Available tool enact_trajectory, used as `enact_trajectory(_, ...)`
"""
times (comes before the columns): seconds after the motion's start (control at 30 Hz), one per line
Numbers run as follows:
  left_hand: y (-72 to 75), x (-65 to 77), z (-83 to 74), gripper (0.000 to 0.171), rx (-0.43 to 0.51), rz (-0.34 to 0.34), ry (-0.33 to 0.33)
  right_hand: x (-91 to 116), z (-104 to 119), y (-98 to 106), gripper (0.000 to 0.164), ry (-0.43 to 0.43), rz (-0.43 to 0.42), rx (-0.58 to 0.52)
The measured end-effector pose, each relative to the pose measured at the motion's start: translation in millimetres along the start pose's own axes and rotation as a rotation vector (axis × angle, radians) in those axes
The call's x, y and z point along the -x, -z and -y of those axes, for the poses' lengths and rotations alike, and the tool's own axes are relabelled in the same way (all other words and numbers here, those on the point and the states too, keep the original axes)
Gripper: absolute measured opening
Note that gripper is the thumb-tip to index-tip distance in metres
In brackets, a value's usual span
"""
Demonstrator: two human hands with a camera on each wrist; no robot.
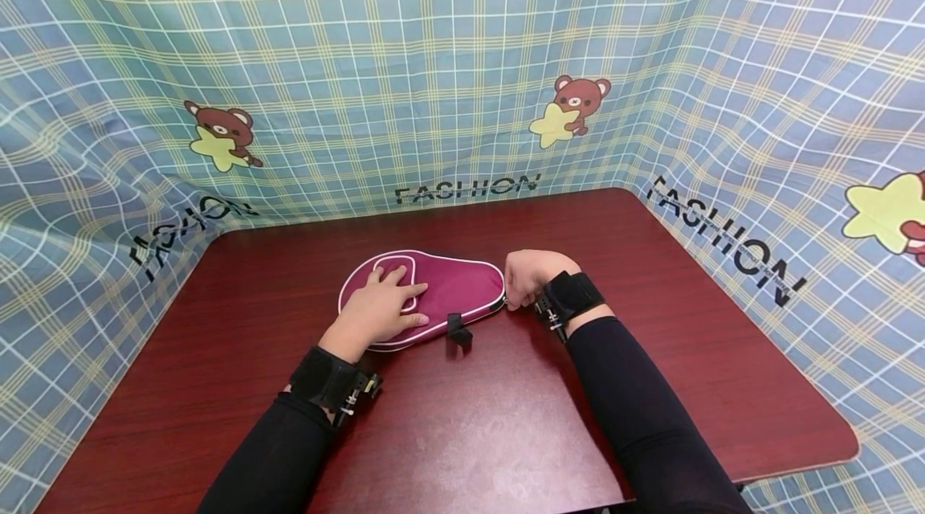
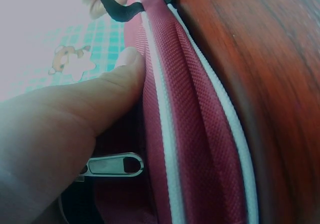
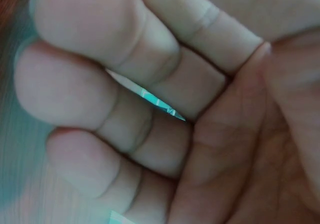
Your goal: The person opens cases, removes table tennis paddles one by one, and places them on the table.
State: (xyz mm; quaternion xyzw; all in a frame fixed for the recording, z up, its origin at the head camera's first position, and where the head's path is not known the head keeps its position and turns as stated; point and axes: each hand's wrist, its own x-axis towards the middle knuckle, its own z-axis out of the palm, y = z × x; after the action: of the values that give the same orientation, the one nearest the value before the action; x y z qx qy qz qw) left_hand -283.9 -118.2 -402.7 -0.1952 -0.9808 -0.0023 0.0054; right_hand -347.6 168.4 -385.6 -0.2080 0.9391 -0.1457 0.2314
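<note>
A magenta table tennis paddle case (image 1: 458,281) with white piping lies flat on the table, its narrow end toward the right. Spread over the round end, my left hand (image 1: 379,309) presses on the case with its fingers extended. In the left wrist view the thumb (image 2: 112,91) lies along the case's upper edge, beside a metal pocket zipper pull (image 2: 115,165). My right hand (image 1: 531,277), fingers curled, pinches the side zipper's pull at the narrow end; the fingers mostly hide that pull. The right wrist view shows curled fingers (image 3: 85,13) and the palm.
A short black strap (image 1: 458,329) sticks out from the case's near side. The dark red wooden table (image 1: 462,418) has rounded corners. Checked cloth (image 1: 448,56) with bears and lettering hangs behind it and along both sides.
</note>
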Motion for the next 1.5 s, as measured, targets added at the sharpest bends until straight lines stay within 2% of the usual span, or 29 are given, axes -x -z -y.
enact_trajectory(0.23,-1.9,-1.1,0.1,0.062,-0.012,-0.002,-0.001,3.4,3.9,-1.2,0.008,0.0,0.012,-0.015)
enact_trajectory(0.6,-1.1,-0.4,-1.1,0.063,-0.01,0.003,0.001,2.9,8.4,-7.1,0.009,0.053,0.086,-0.03)
enact_trajectory(0.97,-2.9,-0.1,-1.0,0.063,-0.008,0.005,0.005,0.4,12.3,-11.4,0.005,0.116,0.11,-0.031)
enact_trajectory(1.23,-3.7,-1.2,0.4,0.063,-0.011,-0.003,0.007,0.9,15.1,-10.8,0.004,0.071,0.123,-0.08)
enact_trajectory(1.5,-3.8,-1.0,0.7,0.064,-0.006,0.005,0.014,-2.0,14.2,-7.0,0.03,0.049,0.086,-0.073)
